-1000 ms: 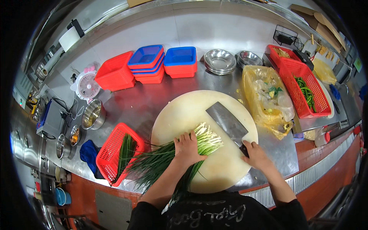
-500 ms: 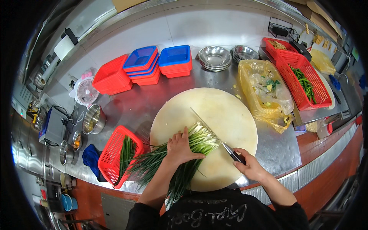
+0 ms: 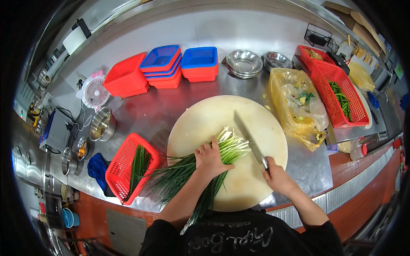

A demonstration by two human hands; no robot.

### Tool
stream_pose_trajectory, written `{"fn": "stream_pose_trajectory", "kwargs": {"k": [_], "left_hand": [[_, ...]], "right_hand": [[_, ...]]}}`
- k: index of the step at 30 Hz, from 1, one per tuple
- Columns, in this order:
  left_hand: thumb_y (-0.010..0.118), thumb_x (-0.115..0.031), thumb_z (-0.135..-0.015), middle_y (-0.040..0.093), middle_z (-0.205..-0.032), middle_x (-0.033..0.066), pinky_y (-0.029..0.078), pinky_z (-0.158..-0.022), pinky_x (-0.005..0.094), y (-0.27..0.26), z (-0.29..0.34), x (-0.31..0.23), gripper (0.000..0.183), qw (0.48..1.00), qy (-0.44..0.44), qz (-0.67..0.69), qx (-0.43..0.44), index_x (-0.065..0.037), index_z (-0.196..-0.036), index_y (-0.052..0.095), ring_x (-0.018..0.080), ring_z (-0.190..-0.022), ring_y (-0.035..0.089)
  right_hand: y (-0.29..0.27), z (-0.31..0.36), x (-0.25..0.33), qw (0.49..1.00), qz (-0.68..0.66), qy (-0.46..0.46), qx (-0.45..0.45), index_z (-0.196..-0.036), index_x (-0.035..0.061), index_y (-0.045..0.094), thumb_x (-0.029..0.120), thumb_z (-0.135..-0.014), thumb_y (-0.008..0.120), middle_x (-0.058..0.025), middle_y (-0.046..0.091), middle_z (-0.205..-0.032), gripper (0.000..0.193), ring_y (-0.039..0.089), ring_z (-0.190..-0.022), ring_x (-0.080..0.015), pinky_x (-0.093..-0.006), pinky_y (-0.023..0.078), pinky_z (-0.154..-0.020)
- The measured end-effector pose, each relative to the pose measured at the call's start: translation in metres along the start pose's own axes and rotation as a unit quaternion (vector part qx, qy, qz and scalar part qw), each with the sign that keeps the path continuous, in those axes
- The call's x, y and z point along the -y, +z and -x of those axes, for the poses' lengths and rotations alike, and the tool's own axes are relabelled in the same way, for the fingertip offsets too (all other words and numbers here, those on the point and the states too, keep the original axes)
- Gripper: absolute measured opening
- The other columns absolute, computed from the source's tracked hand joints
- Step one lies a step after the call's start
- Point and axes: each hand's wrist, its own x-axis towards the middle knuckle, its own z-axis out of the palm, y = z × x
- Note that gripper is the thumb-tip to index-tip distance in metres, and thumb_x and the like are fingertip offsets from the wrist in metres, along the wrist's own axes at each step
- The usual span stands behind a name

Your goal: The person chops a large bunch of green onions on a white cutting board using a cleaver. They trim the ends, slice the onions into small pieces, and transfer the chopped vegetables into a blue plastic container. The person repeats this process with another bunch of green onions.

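A thick bunch of scallions [image 3: 230, 147] lies across the round pale cutting board [image 3: 205, 113], white ends pointing up and right. Its long dark green leaves trail toward me and off the board's left side. My left hand [image 3: 208, 160] presses and grips the bunch from above near the white ends, thumb stretched out to the right. In my right hand [image 3: 278, 177] is the black handle of a kitchen knife [image 3: 248, 135]. The blade points away from me over the board, its flat side showing, just right of the white ends and apart from them.
Left of the board, a red basket [image 3: 114, 173] holds more scallions, with a blue cloth [image 3: 98, 168] beside it. A yellow bag-lined bin [image 3: 277, 87] and a basket of green peppers [image 3: 341, 102] stand right. Stacked baskets [image 3: 126, 77] and metal bowls [image 3: 244, 63] line the wall.
The knife has moved right, away from the white ends, and its blade has turned to show more of its flat side. My left hand stays on the bunch. The view has shifted slightly.
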Motion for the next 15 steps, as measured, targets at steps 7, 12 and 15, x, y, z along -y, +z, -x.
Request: {"fn": "stream_pose_trajectory", "kwargs": {"k": [7, 12, 15], "left_hand": [[0.074, -0.051, -0.059, 0.044, -0.12, 0.0222, 0.035, -0.096, 0.0469, 0.0, -0.005, -0.001, 0.108, 0.999, -0.019, -0.02, 0.029, 0.004, -0.135, 0.021, 0.0358, -0.112, 0.045], [0.071, -0.049, -0.062, 0.048, -0.114, 0.0187, 0.039, -0.093, 0.0418, 0.002, -0.01, 0.001, 0.088, 0.999, 0.004, -0.03, 0.033, 0.004, -0.123, 0.036, 0.0315, -0.11, 0.047], [0.071, -0.047, -0.062, 0.049, -0.114, 0.0176, 0.04, -0.093, 0.0408, 0.001, -0.012, 0.0, 0.081, 0.999, 0.009, -0.019, 0.038, 0.003, -0.117, 0.041, 0.0315, -0.11, 0.047]], "right_hand": [[-0.036, 0.023, 0.028, 0.998, 0.0, -0.041, -0.04, -0.119, -0.0026, 0.034, 0.014, -0.088, 0.049, -0.0312, 0.058, -0.076, 0.038, 0.057, -0.074, -0.0466, -0.0495, 0.045, -0.065], [-0.052, 0.052, 0.054, 0.996, 0.038, -0.031, 0.077, -0.119, 0.0017, 0.034, 0.017, -0.088, 0.051, -0.0291, 0.058, -0.078, 0.039, 0.058, -0.071, -0.0459, -0.0488, 0.046, -0.062], [-0.038, 0.051, 0.047, 0.994, 0.058, -0.041, 0.084, -0.118, 0.0015, 0.033, 0.016, -0.088, 0.05, -0.0306, 0.058, -0.083, 0.037, 0.058, -0.069, -0.0463, -0.0507, 0.047, -0.061]]}}
